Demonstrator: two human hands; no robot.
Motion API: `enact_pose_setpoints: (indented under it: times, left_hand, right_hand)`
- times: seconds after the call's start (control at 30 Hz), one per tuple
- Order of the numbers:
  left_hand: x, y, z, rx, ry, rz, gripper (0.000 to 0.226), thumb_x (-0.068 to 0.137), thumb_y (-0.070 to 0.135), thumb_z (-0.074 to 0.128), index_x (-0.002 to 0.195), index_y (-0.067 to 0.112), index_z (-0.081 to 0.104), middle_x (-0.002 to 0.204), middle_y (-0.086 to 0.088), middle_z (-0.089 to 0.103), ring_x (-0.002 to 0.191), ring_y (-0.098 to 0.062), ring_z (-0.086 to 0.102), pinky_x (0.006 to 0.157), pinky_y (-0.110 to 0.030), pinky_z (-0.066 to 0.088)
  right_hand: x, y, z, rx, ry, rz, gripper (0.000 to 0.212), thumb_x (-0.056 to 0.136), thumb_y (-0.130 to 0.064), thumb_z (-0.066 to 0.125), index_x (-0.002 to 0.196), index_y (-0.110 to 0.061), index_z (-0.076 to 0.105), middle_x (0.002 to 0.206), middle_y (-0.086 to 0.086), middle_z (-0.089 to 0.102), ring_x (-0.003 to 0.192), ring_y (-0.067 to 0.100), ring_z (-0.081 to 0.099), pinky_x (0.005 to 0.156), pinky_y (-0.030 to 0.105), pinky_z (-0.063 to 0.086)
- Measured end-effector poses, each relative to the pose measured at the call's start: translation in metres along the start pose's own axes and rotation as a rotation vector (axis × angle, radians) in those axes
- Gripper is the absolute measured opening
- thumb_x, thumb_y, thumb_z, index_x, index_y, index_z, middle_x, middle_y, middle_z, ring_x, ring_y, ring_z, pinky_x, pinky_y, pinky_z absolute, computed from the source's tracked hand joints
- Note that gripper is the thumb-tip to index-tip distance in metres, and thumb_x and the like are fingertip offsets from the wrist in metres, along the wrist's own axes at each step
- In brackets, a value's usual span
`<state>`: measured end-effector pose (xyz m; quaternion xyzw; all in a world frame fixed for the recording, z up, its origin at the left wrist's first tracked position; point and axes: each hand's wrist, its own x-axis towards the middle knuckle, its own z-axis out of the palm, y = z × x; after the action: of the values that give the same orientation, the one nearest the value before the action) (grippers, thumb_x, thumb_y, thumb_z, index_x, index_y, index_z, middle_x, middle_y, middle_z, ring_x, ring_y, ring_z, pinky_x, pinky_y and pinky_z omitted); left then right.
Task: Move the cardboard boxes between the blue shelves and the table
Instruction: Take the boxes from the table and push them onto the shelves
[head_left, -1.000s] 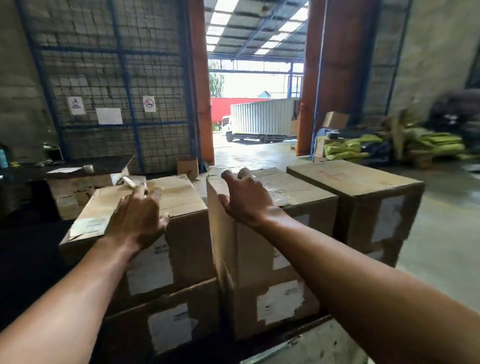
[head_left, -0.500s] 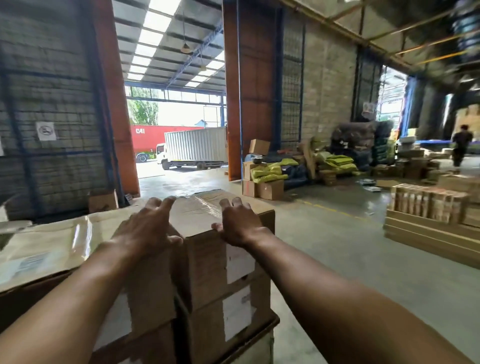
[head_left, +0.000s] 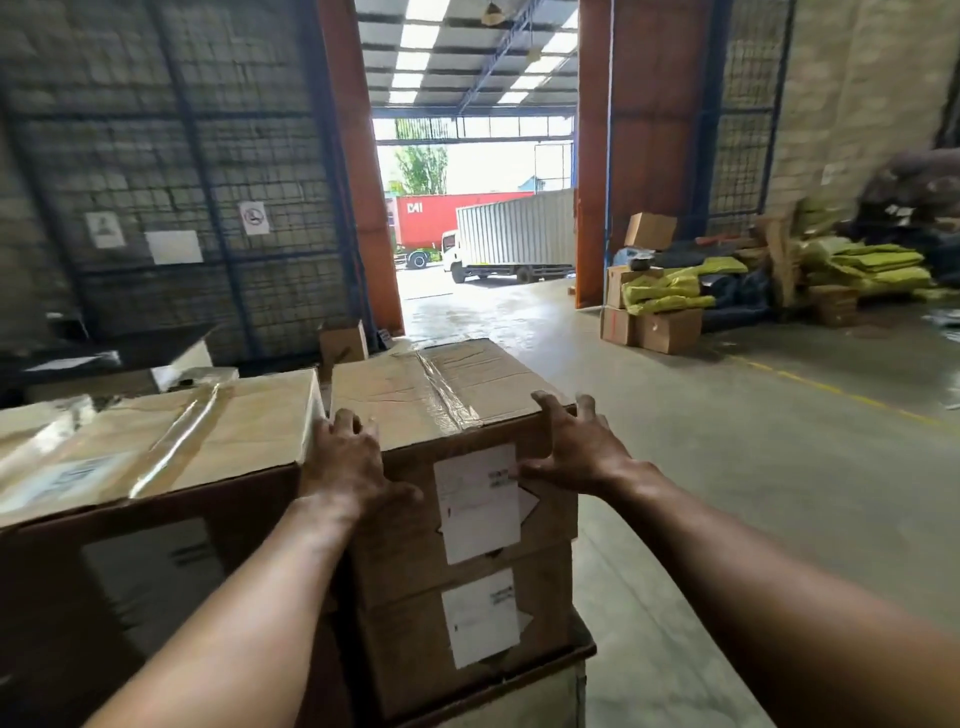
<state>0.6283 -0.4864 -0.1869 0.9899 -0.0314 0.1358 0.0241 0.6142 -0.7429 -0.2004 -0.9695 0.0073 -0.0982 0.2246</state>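
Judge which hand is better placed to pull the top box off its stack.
Probably the right hand: it hooks the top box at its free corner beside open floor. The left hand is cramped against the neighbouring box.

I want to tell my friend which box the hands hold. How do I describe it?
Before the open doorway with the white truck stand stacked brown cardboard boxes. Take the top box of the right stack, clear-taped, white label in front. Unlike the wider box beside it, the left hand and right hand grip it.

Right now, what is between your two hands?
In the head view, the top cardboard box with its white label sits between the left hand and right hand.
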Motion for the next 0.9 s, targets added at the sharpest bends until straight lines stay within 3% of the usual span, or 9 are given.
enact_pose_setpoints:
  times: [0.13,0.23,0.4,0.53,0.67,0.83,0.9]
  left_hand:
    - [-0.011,-0.005,0.023,-0.324,0.123,-0.104,0.117,0.042,0.077,0.071,0.145,0.029,0.042,0.137,-0.009,0.029,0.129,-0.033,0.028,0.104,-0.051,0.042]
    - [-0.019,-0.001,0.033,-0.452,0.211,-0.144,0.104,0.051,0.060,0.083,0.142,0.030,0.045,0.143,-0.011,0.023,0.136,-0.037,0.026,0.107,-0.053,0.038]
    - [-0.038,0.010,0.056,-0.665,0.328,-0.177,0.087,0.064,0.047,0.084,0.138,0.042,0.037,0.146,-0.009,0.019,0.129,-0.041,0.039,0.099,-0.056,0.045]
    - [-0.042,0.017,0.060,-0.633,0.242,-0.199,0.115,0.053,0.038,0.093,0.142,0.043,0.020,0.137,0.009,0.001,0.130,-0.044,0.035,0.101,-0.056,0.041]
    - [-0.041,0.023,0.055,-0.621,0.150,-0.296,0.119,0.056,0.030,0.092,0.144,0.043,0.013,0.142,-0.014,0.010,0.125,-0.049,0.040,0.099,-0.055,0.043]
    - [-0.045,0.022,0.053,-0.630,0.188,-0.265,0.118,0.056,0.030,0.093,0.143,0.044,0.014,0.139,-0.002,0.009,0.130,-0.043,0.035,0.103,-0.055,0.040]
    - [-0.045,0.023,0.047,-0.653,0.191,-0.239,0.116,0.057,0.030,0.092,0.142,0.046,0.014,0.137,-0.007,0.018,0.129,-0.039,0.038,0.101,-0.056,0.043]
  right_hand:
    - [0.007,0.012,0.034,0.316,0.054,0.019,0.105,0.056,-0.057,0.088,0.141,-0.045,0.028,0.130,0.011,0.027,0.122,0.043,0.046,0.104,0.050,0.045]
    - [0.010,0.016,0.051,0.421,0.129,0.001,0.108,0.056,-0.048,0.092,0.140,-0.048,0.025,0.117,0.003,0.025,0.120,0.041,0.047,0.103,0.047,0.045]
    - [0.016,0.023,0.061,0.391,0.142,-0.010,0.125,0.044,-0.049,0.096,0.141,-0.051,0.017,0.126,0.011,0.025,0.117,0.042,0.047,0.101,0.046,0.047]
    - [0.018,0.025,0.067,0.365,0.174,-0.038,0.127,0.043,-0.048,0.096,0.141,-0.049,0.014,0.127,0.011,0.025,0.118,0.044,0.047,0.100,0.050,0.049]
    - [0.017,0.026,0.067,0.355,0.210,-0.039,0.128,0.045,-0.042,0.098,0.144,-0.046,0.018,0.124,0.010,0.029,0.112,0.043,0.052,0.094,0.047,0.051]
    - [0.000,0.023,0.067,0.394,0.286,-0.041,0.124,0.047,-0.038,0.097,0.145,-0.042,0.022,0.122,0.009,0.031,0.112,0.040,0.051,0.087,0.045,0.053]
    - [-0.008,0.024,0.066,0.410,0.314,-0.036,0.123,0.047,-0.040,0.096,0.146,-0.039,0.023,0.119,0.008,0.032,0.109,0.040,0.053,0.085,0.045,0.054]
